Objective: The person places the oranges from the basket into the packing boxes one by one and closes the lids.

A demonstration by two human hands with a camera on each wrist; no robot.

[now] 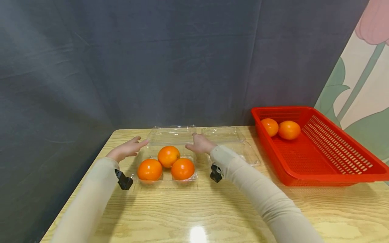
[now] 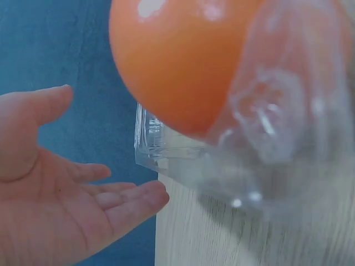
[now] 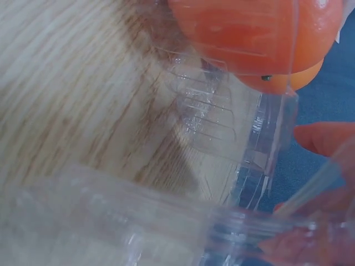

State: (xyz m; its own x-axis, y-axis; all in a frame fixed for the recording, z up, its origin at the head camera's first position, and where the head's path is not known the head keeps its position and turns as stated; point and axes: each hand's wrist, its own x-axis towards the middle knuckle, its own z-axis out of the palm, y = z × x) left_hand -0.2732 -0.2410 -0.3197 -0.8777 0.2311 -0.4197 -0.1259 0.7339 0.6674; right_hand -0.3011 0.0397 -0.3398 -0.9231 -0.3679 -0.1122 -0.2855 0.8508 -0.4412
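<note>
A clear plastic clamshell box (image 1: 171, 135) lies unfolded on the table, its lid towards the back. Three oranges (image 1: 168, 156) sit in its near half, two in front and one behind. At the box's left side is my left hand (image 1: 129, 148), its fingers extended and apart from the oranges; the left wrist view shows the palm with nothing in it. My right hand (image 1: 201, 143) reaches across to the right edge of the box, near the lid. In the right wrist view, clear plastic partly covers the right fingers (image 3: 324, 138).
A second clear clamshell box (image 1: 226, 135) lies unfolded to the right, partly behind my right arm. Farther right stands a red perforated basket (image 1: 319, 155) with two oranges (image 1: 289, 130) at its back left. A dark curtain (image 1: 182, 67) hangs behind the wooden table (image 1: 170, 216).
</note>
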